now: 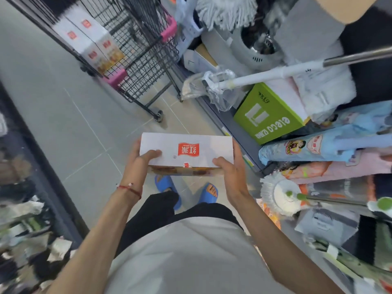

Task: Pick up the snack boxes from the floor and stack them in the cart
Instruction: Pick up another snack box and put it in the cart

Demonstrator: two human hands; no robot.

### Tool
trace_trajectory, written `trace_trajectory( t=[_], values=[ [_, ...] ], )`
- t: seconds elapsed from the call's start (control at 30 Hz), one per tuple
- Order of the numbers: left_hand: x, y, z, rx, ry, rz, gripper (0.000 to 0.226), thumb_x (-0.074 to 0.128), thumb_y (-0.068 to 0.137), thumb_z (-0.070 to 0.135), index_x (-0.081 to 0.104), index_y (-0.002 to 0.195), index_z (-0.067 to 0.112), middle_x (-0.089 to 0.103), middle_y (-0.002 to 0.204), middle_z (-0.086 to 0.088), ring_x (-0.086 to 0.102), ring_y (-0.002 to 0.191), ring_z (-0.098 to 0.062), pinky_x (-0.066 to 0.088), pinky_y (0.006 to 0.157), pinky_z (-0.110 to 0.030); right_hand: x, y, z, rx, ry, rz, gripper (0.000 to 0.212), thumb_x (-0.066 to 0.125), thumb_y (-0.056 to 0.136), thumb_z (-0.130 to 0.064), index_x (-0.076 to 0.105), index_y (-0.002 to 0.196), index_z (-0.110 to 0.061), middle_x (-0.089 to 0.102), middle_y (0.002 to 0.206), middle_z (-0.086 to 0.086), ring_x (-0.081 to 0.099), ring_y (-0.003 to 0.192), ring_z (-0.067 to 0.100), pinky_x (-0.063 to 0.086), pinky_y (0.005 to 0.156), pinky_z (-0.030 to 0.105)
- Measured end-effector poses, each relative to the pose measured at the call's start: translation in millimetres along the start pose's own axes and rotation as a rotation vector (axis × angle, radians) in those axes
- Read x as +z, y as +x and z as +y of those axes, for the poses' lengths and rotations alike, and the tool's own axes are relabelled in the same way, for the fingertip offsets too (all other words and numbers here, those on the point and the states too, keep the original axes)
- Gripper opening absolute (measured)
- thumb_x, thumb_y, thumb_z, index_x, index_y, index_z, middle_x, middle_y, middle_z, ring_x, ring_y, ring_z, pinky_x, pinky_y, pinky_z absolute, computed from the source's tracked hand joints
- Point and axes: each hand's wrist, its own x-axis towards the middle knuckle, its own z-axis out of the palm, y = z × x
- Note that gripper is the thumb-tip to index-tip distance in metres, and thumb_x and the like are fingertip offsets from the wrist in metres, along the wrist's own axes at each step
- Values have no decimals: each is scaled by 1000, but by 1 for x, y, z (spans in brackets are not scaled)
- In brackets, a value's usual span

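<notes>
Both hands clamp the white snack box [186,150] by its ends, left hand [141,164] and right hand [230,169], level above the floor, so carry it flat toward the cart [135,39] and square it onto the stacked boxes [89,39].

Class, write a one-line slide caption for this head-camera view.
Both hands, left hand and right hand, carry a white snack box toward the wire cart, where similar boxes are already stacked.

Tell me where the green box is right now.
In the head view the green box sits on the right, on the low shelf edge, under the white mop handle and right of the cart.
</notes>
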Motion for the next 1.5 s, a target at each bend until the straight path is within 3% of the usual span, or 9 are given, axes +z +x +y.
trace_trajectory(
  t=[0.17, 0.27, 0.5, 0.7, 0.8, 0.93, 1.1, 1.23, 1.5],
  values=[
    [-28, 5, 11, 9, -79, 38, 42, 66, 90, 21, 58, 129, 31, 70, 113, 3, 68, 90, -11, 50, 57, -18, 34, -2, -19, -9, -46, -34, 85, 71, 71, -24, 42, 151, -26, 64, 137, 4, 61, 127, 23, 55, 97, 32],
    [-54, 19, 22, 51, -82, 38, 39, 68, 90, 21, 59, 127, 29, 72, 112, 3, 70, 96, -15, 52, 66, -23, 67, 0, -28, -16, -37, -31, 82, 72, 72, -23, 44, 148, -22, 66, 135, 4, 63, 125, 22, 55, 86, 22],
    [-138, 69, 59, 120, -63, 34, 34, 66, 92, 18, 61, 124, 25, 73, 98, 12, 71, 87, -6, 50, 62, -13, 176, 8, -49, -15, -12, 38, 88, 80, 66, -32, 45, 146, -33, 67, 134, -5, 64, 124, 20, 52, 106, 57],
    [-210, 119, 100, 179, 2, 1, 42, 69, 89, 29, 58, 129, 30, 69, 117, 4, 68, 105, -15, 51, 80, -24, 263, 23, -73, -38, 41, 74, 67, 79, 87, -11, 46, 143, -29, 65, 127, -7, 63, 117, 12, 54, 91, 26],
    [-227, 140, 127, 200, 8, 3, 43, 67, 92, 26, 55, 133, 25, 67, 118, 2, 67, 100, -14, 52, 67, -12, 294, 32, -90, -44, 74, 93, 62, 76, 90, -8, 45, 140, -29, 66, 125, -6, 64, 111, 7, 52, 77, 14],
    [-235, 171, 164, 225, 7, 6, 45, 64, 95, 28, 51, 138, 26, 65, 119, 1, 66, 97, -9, 51, 58, -6, 323, 59, -118, -69, 135, 132, 60, 74, 90, -3, 48, 142, -21, 67, 125, 1, 66, 109, 13, 55, 68, 13],
    [-234, 217, 216, 289, 2, 39, 44, 65, 94, 25, 52, 137, 27, 66, 119, 6, 64, 101, -7, 49, 59, -4, 350, 111, -154, -101, 187, 153, 57, 77, 89, -7, 52, 138, -23, 72, 119, -3, 70, 111, 17, 60, 93, 33],
    [-227, 253, 259, 335, 21, 41, 47, 67, 92, 18, 54, 138, 24, 66, 124, 2, 68, 97, -5, 49, 62, -5, 368, 147, -184, -100, 252, 151, 56, 74, 91, -4, 50, 139, -20, 70, 119, 1, 69, 105, 15, 55, 65, 14],
    [-208, 317, 321, 341, 62, 41, 48, 65, 92, 13, 56, 138, 21, 65, 124, 1, 65, 79, 13, 45, 57, -1, 389, 204, -217, -106, 286, 184, 61, 76, 90, -5, 45, 139, -26, 70, 116, -6, 69, 96, 0, 54, 68, 11]
  ],
)
